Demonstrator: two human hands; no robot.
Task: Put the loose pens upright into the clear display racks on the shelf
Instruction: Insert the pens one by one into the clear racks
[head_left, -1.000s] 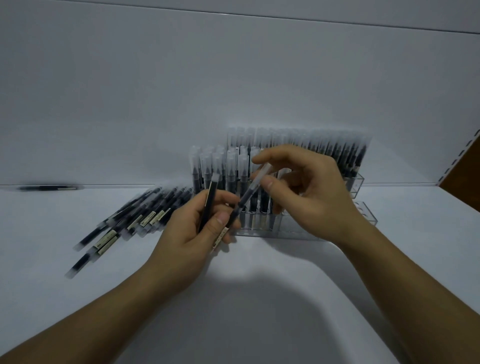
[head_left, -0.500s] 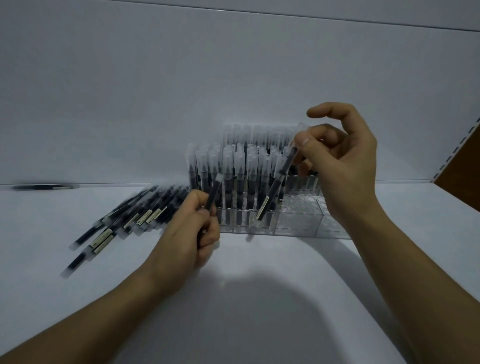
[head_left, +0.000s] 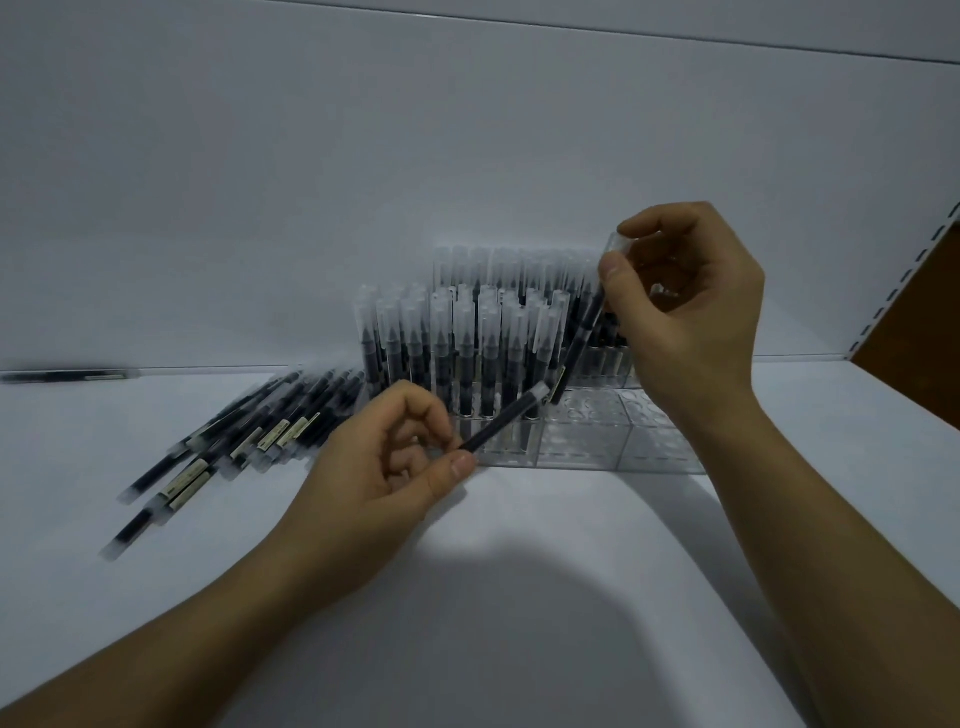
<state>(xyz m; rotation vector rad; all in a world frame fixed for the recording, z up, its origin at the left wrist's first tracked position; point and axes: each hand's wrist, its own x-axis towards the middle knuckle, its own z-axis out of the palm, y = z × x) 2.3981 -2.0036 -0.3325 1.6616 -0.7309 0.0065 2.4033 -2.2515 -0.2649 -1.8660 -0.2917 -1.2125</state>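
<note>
Clear display racks (head_left: 582, 441) stand on the white shelf, their left and back cells filled with several upright black pens (head_left: 462, 338) with frosted caps. My right hand (head_left: 680, 322) pinches one pen (head_left: 582, 332) near its cap, tilted, its lower end over the rack's empty front cells. My left hand (head_left: 384, 467) pinches a second pen (head_left: 506, 422) by one end, pointing up and right toward the rack. A pile of loose pens (head_left: 234, 436) lies on the shelf to the left.
The white shelf (head_left: 467, 597) runs under both arms, with a white back wall behind the racks. A single pen (head_left: 62, 375) lies far left by the wall. A slotted shelf upright (head_left: 904, 270) and a brown panel bound the right side.
My right hand carried its pen right and down from in front of the filled rows to the rack's empty cells. My left hand tipped its pen from near upright to slant right.
</note>
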